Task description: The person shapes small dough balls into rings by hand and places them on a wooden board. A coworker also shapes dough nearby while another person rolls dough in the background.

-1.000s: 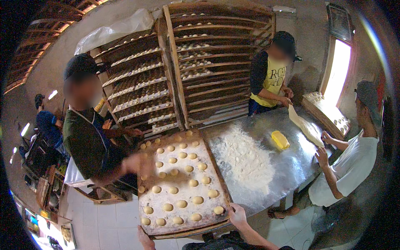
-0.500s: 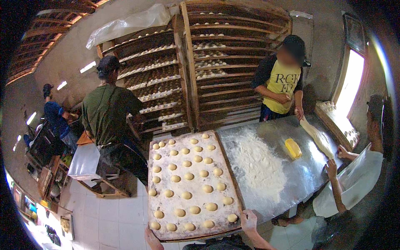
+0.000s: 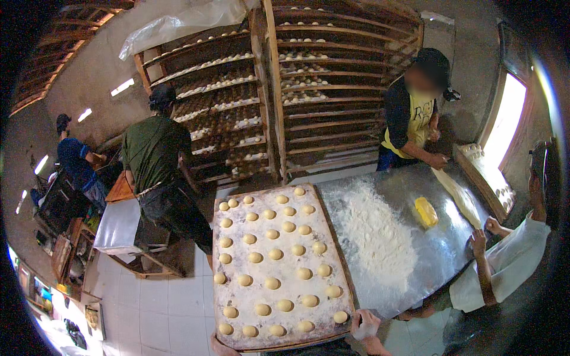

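The floured board lies in front of the person, bearing rows of round dough balls. At its near right corner the right hand grips the rim; at its near left corner the left hand touches the edge, too cut off to tell its grip. Right of the board, the metal surface carries flour, then a yellow block. Farther right of the board, co-workers hold a long dough strip. Behind the board stands a wooden rack.

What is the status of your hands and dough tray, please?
Right hand grips dough tray, near right corner. Left hand at near left corner, mostly hidden. Dough balls on tray. Floury metal table alongside, right.
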Available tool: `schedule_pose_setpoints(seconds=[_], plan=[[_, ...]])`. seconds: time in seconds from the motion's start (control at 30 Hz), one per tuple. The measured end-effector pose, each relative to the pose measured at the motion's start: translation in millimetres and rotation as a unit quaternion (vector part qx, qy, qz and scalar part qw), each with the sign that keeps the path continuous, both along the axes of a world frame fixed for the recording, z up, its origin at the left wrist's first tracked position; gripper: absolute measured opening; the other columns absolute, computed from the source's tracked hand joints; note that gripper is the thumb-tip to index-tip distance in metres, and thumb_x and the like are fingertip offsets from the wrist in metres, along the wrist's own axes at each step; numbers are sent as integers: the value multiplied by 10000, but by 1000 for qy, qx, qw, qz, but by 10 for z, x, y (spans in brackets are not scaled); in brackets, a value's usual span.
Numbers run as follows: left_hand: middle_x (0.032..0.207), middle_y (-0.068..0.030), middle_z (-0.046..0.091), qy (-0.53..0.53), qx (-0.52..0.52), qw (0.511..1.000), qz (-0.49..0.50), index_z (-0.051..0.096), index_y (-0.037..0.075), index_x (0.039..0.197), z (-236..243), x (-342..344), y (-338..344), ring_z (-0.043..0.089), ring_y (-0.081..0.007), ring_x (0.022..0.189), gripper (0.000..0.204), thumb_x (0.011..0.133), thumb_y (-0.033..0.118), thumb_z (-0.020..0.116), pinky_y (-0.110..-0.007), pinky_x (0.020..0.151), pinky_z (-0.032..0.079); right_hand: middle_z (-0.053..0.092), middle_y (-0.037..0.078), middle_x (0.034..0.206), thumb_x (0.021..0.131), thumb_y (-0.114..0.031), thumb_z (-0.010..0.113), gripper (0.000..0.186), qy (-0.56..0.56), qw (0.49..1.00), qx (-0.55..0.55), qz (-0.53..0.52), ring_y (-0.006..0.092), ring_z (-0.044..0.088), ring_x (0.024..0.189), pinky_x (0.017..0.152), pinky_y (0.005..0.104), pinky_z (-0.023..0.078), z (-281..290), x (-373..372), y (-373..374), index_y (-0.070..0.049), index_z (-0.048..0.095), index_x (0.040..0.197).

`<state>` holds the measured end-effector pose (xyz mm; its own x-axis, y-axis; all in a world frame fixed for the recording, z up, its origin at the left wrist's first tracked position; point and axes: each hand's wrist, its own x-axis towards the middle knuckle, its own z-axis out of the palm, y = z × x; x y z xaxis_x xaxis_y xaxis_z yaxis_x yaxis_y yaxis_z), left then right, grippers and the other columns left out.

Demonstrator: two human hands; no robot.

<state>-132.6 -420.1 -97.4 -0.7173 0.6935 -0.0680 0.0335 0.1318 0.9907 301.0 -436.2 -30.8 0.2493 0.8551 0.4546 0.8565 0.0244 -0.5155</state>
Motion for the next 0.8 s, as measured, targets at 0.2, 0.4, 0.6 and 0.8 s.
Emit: schedule_pose_setpoints(seconds=[0.2,0.4,0.6,0.8], plan=[[1213,-170,607,-177,41,983,16,542,-62,1279,393,192,170,607,-297,1040,431,1001,242,413,-417,898,521,605,150,700,708,-44,629,139,-24,999,-24,10,358,614,594,535,448,479,90,6,46,-38,596,843],[1033,-135,679,92,-123,988,-21,631,-58,1150,237,21,-12,629,-286,885,363,976,210,459,-404,774,532,612,101,694,715,-120,654,138,-33,999,-22,-7,315,628,592,516,441,490,65,-9,56,-81,618,842],[954,-183,686,347,-148,925,41,646,-36,1059,-344,-134,-147,639,-293,830,306,921,226,565,-417,730,530,620,97,714,723,-141,654,141,-54,998,-35,26,311,634,596,520,457,504,65,61,57,-77,620,844],[936,-198,694,340,-147,928,36,646,-28,1049,-252,-94,-85,657,-343,817,368,852,282,680,-447,717,530,626,159,732,765,-119,624,142,-32,998,-26,46,360,626,606,516,455,482,162,39,85,-38,612,881]])
